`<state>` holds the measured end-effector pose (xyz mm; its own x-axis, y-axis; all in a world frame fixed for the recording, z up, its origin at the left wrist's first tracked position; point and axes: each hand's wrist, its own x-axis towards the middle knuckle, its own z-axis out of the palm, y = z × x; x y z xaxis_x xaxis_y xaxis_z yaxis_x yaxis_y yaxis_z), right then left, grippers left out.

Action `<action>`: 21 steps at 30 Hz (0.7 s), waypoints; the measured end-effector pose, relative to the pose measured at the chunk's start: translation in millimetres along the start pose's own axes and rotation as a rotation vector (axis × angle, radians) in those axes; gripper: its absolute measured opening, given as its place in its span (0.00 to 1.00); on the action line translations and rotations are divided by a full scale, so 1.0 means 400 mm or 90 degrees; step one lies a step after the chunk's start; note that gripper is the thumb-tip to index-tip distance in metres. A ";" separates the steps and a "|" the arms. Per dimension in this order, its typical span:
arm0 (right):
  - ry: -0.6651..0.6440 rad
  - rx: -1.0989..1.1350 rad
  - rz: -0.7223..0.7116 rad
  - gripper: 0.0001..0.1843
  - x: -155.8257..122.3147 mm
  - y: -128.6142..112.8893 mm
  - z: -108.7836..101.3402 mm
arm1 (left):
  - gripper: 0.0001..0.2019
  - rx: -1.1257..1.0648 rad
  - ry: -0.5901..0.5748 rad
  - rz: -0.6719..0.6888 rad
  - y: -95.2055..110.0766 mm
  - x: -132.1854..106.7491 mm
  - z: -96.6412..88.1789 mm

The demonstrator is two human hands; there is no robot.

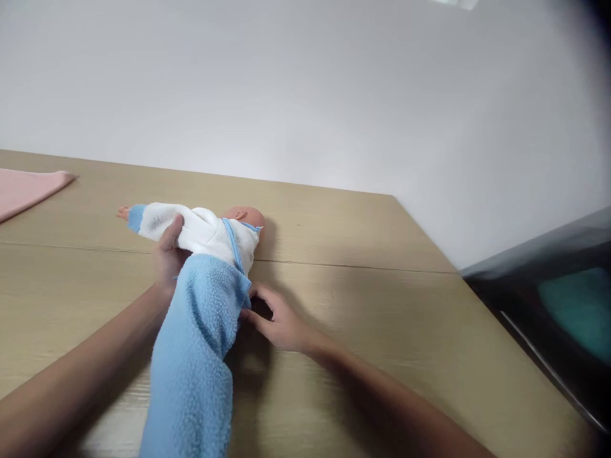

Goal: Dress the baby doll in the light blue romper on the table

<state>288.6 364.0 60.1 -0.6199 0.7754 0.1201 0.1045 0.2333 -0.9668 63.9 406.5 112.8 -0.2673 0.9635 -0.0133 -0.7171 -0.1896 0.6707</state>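
A baby doll (243, 217) lies on the wooden table (363, 254), dressed in a fleece garment with a white top (205, 232) and a light blue lower part (193, 356) that trails toward me. One doll arm in a white sleeve with a blue cuff sticks out to the left. My left hand (168, 254) is closed around the doll's white-clad body, thumb on top. My right hand (277, 321) sits just right of the blue part, its fingers pinching the garment's edge near the waist.
A pink cloth (23, 189) lies at the table's far left edge. A plain white wall runs behind the table. To the right, beyond the table edge, stands a dark container (548, 299) with something teal (577, 312) inside.
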 end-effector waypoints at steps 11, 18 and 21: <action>0.052 0.101 -0.005 0.21 0.037 0.048 0.027 | 0.11 -0.075 0.062 -0.018 0.012 0.000 0.010; -0.079 -0.027 0.000 0.20 0.033 0.021 -0.024 | 0.09 -0.070 0.072 0.032 0.012 0.005 0.002; -0.005 -0.170 -0.042 0.13 0.038 0.022 -0.035 | 0.08 -0.078 0.066 0.041 0.008 0.009 -0.003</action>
<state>290.8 386.0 56.6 -0.6376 0.7495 0.1780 0.2648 0.4302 -0.8630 59.7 408.9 114.0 -0.3763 0.9249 -0.0540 -0.7675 -0.2786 0.5774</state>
